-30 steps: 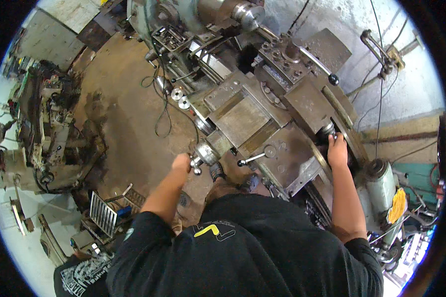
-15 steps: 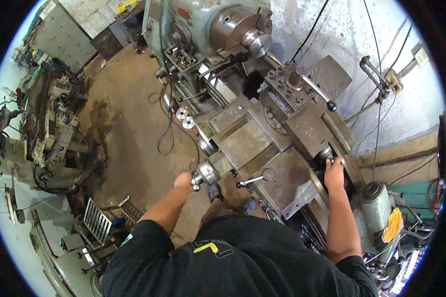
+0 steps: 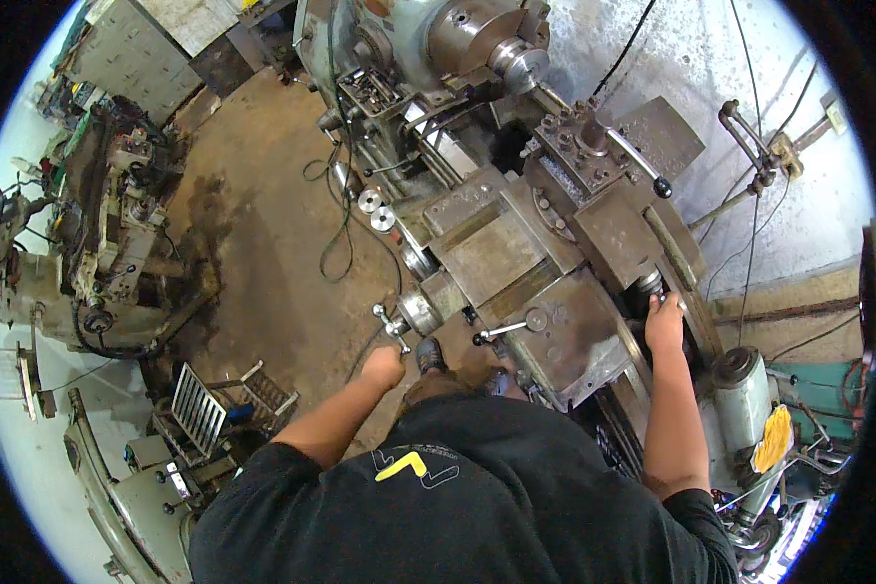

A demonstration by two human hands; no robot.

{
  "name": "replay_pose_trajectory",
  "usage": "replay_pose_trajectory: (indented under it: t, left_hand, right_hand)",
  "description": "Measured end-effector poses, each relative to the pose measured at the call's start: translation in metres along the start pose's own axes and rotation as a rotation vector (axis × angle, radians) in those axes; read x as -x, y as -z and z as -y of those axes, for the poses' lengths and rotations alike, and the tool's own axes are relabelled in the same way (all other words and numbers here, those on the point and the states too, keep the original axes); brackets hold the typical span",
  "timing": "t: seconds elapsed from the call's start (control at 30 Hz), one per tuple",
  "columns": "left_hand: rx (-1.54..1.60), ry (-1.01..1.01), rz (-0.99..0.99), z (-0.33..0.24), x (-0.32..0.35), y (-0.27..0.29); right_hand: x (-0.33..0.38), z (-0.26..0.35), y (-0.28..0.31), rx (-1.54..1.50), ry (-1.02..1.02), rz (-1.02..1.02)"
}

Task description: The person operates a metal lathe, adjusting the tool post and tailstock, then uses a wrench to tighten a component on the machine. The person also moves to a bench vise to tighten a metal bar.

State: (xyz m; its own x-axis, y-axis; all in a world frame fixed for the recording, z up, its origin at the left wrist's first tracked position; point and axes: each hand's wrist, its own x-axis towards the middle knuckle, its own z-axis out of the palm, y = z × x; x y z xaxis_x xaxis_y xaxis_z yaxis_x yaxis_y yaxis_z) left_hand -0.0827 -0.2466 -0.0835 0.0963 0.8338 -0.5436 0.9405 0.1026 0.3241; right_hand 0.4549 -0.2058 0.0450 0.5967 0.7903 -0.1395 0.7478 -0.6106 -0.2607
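My left hand (image 3: 384, 367) is closed at the lower end of a shiny ball-ended crank handle (image 3: 392, 325), on the near left side of a metal lathe's carriage (image 3: 497, 255). Its fingertips are partly hidden. On the right, my right hand (image 3: 664, 319) wraps round the small handle below the knurled collar (image 3: 649, 282) of the upper slide (image 3: 613, 243). Beyond it stands a tool post (image 3: 586, 146) with a black-knobbed lever (image 3: 635, 161). Farther up, the chuck (image 3: 472, 34) grips a bright round workpiece (image 3: 520, 65). A short black-knobbed lever (image 3: 508, 332) lies between my arms.
Two metal discs (image 3: 376, 209) sit beside the lathe bed. A dark cable (image 3: 339, 255) loops over the brown floor (image 3: 253, 224). Another machine (image 3: 117, 224) stands at the left, a slatted chair (image 3: 197, 409) at lower left. A grey cylinder (image 3: 739, 389) with a yellow cloth (image 3: 774, 438) is right.
The left crank handle has turned, and my left hand has moved slightly right and down with it. My right hand stays at the slide handle. The whole view has shifted a little.
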Motion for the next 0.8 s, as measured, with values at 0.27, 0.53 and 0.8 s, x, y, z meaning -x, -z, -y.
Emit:
replay_pose_trajectory:
  t: [0.27, 0.53, 0.8]
  left_hand:
    - [1.053, -0.025, 0.907, 0.089, -0.056, 0.044]
    - [0.46, -0.216, 0.219, 0.085, -0.194, -0.039]
    - [0.391, -0.204, 0.449, 0.038, -0.175, -0.031]
  right_hand:
    - [-0.006, -0.015, -0.012, 0.005, 0.148, -0.1]
    - [0.0, 0.0, -0.007, 0.007, -0.016, -0.048]
    - [0.006, 0.021, -0.002, 0.043, -0.145, -0.076]
